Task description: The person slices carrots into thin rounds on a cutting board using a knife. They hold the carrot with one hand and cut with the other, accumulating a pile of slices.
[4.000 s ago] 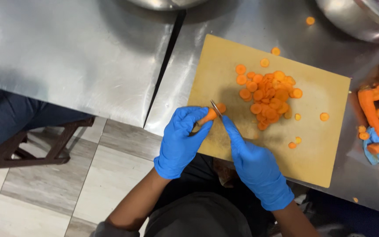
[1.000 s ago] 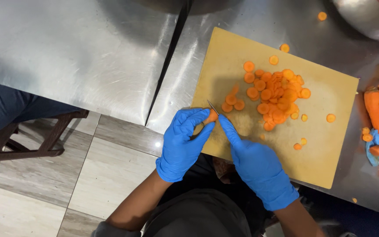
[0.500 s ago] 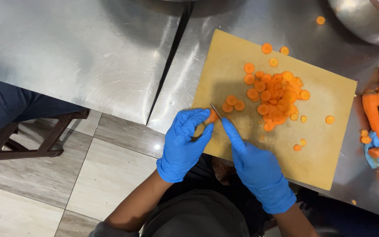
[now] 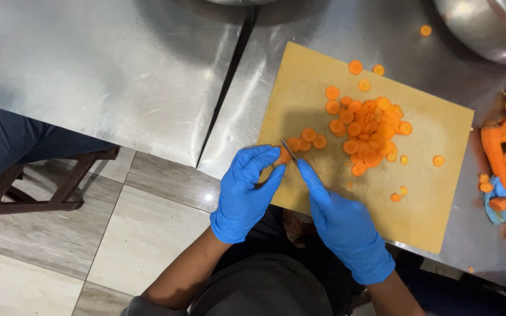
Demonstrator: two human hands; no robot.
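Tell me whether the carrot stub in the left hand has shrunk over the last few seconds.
Yes. The carrot stub in the left hand is shorter, and new slices lie beside the knife on the cutting board.

Both blue-gloved hands meet at centre frame, the left hand curled with fingertips pinched toward two o'clock, the right hand closed with its index finger stretched toward eleven o'clock, bare forearms trailing down toward six.

No packages, labels, signs or screens show anywhere in this view.
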